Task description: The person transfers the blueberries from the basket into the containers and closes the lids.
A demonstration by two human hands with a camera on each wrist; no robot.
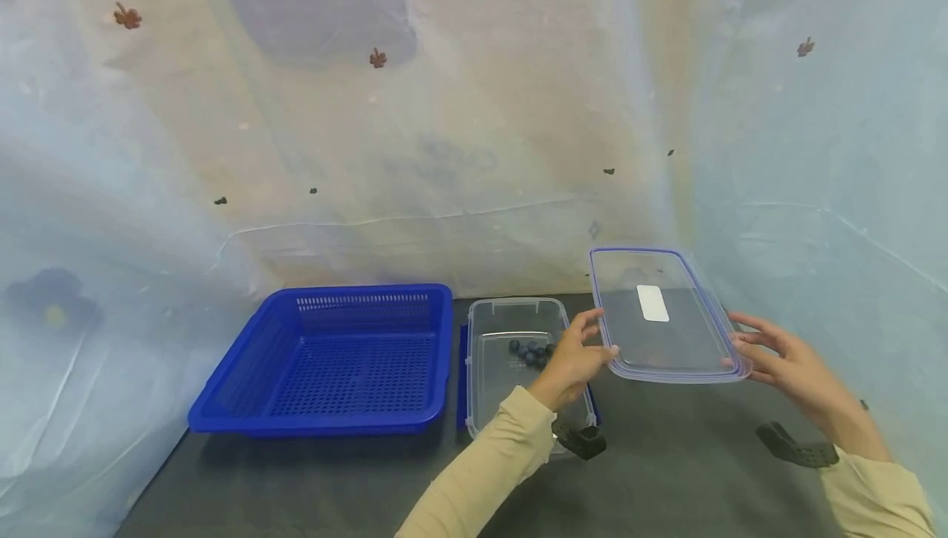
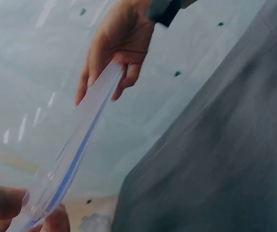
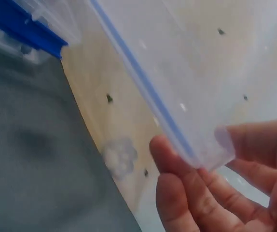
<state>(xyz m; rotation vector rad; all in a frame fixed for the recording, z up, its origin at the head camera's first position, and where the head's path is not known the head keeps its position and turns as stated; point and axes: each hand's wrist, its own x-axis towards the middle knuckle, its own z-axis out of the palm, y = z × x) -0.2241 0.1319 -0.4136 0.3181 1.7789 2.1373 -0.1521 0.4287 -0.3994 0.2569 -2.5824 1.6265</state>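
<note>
Both hands hold a clear plastic lid (image 1: 629, 340) with a blue seal along its rim and a white label on it. It is raised over the right part of the table and tilted. My left hand (image 1: 573, 361) pinches its left edge between thumb and fingers. At the opposite edge, near the corner, my right hand (image 1: 788, 361) grips it, thumb on one face and fingers on the other. A clear food container (image 1: 485, 390) with blue side clasps stands left of the lid. Several blueberries (image 1: 527, 350) lie in it, partly hidden by the left hand.
A blue perforated plastic basket (image 1: 252, 419) sits left of the container. Dark grey cloth (image 1: 666, 472) covers the table. Behind and on both sides hangs a pale patterned curtain (image 1: 474, 151). Each wrist wears a black band.
</note>
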